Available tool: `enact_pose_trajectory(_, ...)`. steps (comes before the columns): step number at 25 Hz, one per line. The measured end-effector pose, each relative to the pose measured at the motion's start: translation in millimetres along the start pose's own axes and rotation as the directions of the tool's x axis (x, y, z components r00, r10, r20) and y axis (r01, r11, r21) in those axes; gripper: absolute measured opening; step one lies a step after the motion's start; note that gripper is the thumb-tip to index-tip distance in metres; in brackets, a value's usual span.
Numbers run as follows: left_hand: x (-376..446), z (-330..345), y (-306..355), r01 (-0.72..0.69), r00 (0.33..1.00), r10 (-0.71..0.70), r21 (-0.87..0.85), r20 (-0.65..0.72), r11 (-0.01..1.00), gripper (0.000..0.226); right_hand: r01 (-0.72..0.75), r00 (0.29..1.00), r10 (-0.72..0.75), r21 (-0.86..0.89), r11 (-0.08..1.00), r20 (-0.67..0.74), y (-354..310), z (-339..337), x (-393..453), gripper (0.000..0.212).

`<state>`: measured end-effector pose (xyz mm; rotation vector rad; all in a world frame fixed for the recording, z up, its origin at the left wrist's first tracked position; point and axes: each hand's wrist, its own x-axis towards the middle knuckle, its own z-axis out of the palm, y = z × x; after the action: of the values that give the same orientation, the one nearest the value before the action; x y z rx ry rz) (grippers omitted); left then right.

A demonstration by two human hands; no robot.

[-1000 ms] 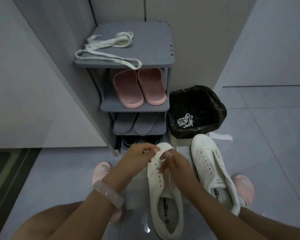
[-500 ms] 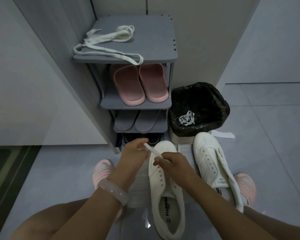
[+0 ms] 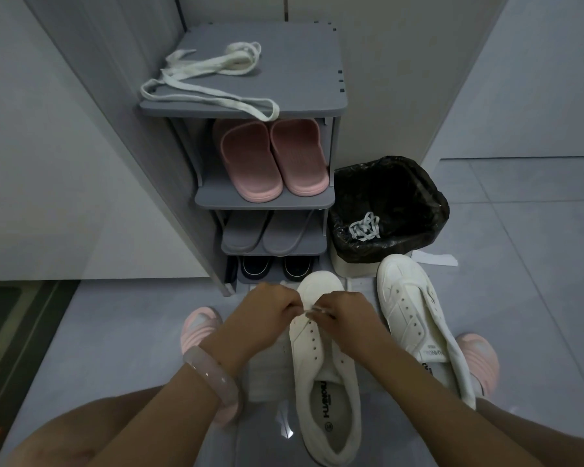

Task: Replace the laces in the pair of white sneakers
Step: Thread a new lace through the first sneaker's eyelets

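While curled over the near sneaker (image 3: 324, 362)'s toe, left hand (image 3: 267, 311) and right hand (image 3: 346, 315) both pinching a white lace (image 3: 307, 311).

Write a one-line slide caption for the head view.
Both hands, left hand and right hand, pinch a lace over one white sneaker.

Open grey floor (image 3: 132, 332) lies left of the near sneaker (image 3: 324, 372), and more stretches far right past the second sneaker (image 3: 415, 318). Straight ahead the way is blocked: a shoe rack (image 3: 267, 203) rises at the sneaker's toe, with a lined bin (image 3: 391, 210) (laces inside) just beside it, touching the second sneaker's toe.
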<state>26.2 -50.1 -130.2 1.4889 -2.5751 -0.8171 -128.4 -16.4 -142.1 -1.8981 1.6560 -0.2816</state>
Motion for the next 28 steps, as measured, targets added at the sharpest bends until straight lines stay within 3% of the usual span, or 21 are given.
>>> enact_pose_trajectory(3, -2, 6, -11, 0.132, 0.988, -0.136, -0.059, -0.068, 0.989, 0.019, -0.090, 0.992, 0.097, 0.091, 0.992, -0.076, 10, -4, 1, 0.021)
enact_pose_trajectory(5, -2, 15, -16, 0.208, 0.972, -0.216, -0.085, -0.096, 0.974, 0.018, -0.107, 0.994, 0.106, -0.016, 0.994, -0.025, 13, 1, 1, 0.024)
enact_pose_trajectory(7, 0, 26, -12, 0.228, 0.966, -0.234, -0.072, -0.108, 0.971, 0.020, -0.119, 0.992, 0.121, -0.094, 0.988, 0.019, 11, 8, -1, 0.026)
enact_pose_trajectory(12, 9, 42, 3, 0.198, 0.976, -0.187, 0.096, -0.115, 0.975, 0.019, -0.130, 0.991, 0.130, 0.060, 0.990, 0.010, 15, 13, -2, 0.029)
enact_pose_trajectory(16, 9, 46, 3, 0.195, 0.967, -0.196, -0.021, -0.163, 0.980, 0.018, -0.179, 0.984, 0.175, 0.095, 0.979, 0.042, 19, 17, -3, 0.035)
enact_pose_trajectory(20, 7, 48, 0, 0.278, 0.936, -0.315, -0.223, -0.154, 0.934, 0.016, -0.200, 0.978, 0.191, 0.098, 0.975, 0.088, 21, 15, 0, 0.033)
enact_pose_trajectory(23, 5, 51, 7, 0.310, 0.918, -0.349, -0.209, -0.186, 0.927, 0.017, -0.255, 0.966, 0.245, 0.187, 0.949, 0.077, 23, 15, 3, 0.030)
enact_pose_trajectory(26, 7, 55, 11, 0.300, 0.933, -0.328, -0.187, -0.146, 0.936, 0.029, -0.248, 0.967, 0.240, 0.117, 0.962, 0.083, 22, 21, 2, 0.035)
enact_pose_trajectory(28, 10, 54, 9, 0.367, 0.903, -0.421, -0.357, -0.084, 0.859, 0.029, -0.219, 0.973, 0.213, 0.070, 0.973, 0.084, 22, 21, 1, 0.038)
